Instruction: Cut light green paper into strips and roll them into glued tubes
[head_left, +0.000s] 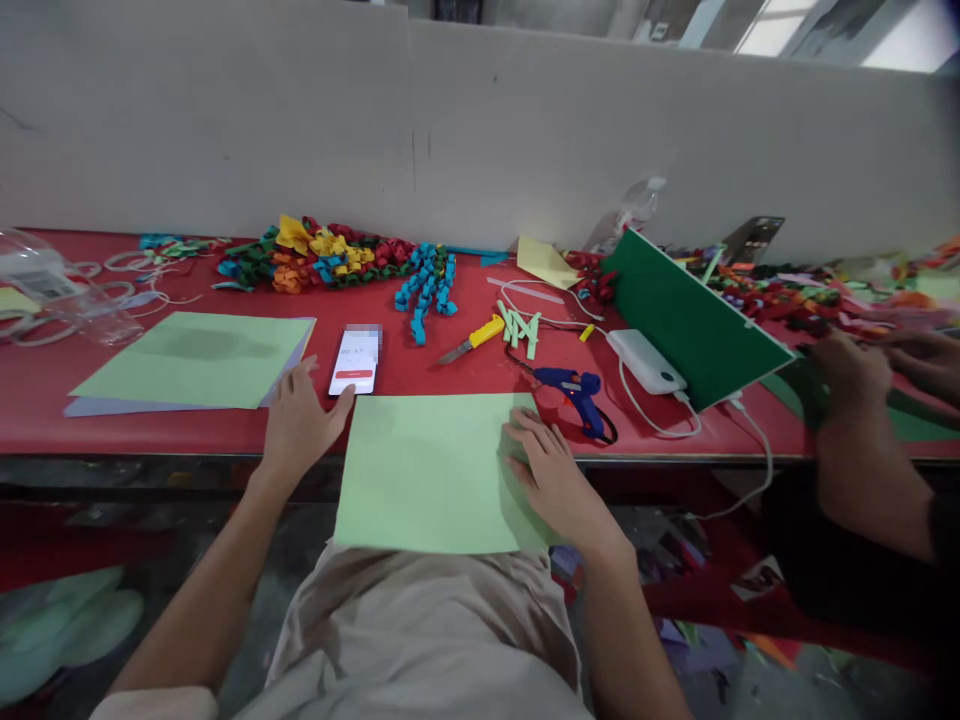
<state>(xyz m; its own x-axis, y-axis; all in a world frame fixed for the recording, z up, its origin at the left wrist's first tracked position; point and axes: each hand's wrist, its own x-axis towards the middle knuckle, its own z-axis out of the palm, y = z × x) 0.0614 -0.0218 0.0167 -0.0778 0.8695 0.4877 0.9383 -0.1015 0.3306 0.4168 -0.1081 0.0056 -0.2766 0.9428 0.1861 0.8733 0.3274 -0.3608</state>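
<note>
A light green paper sheet (pixel 431 475) lies partly on the red table's front edge and reaches over my lap. My right hand (pixel 544 465) rests on its right side, fingers spread and flat. Left of the sheet, my left hand (pixel 300 420) is on the table with fingers apart, its thumb close to the lower edge of a phone (pixel 355 360) with a lit screen. Just beyond the left fingertips is a stack of light green paper (pixel 199 360) with a lilac sheet under it. A blue glue gun (pixel 574 390) lies to the right of my right hand.
Behind the sheet lie a yellow box cutter (pixel 472 340) and several green paper strips (pixel 521 330). Coloured paper chains (pixel 322 255) line the grey partition (pixel 300 130). At right are a white power bank (pixel 646 362), a leaning green board (pixel 690 320) and another person's hands (pixel 855 375).
</note>
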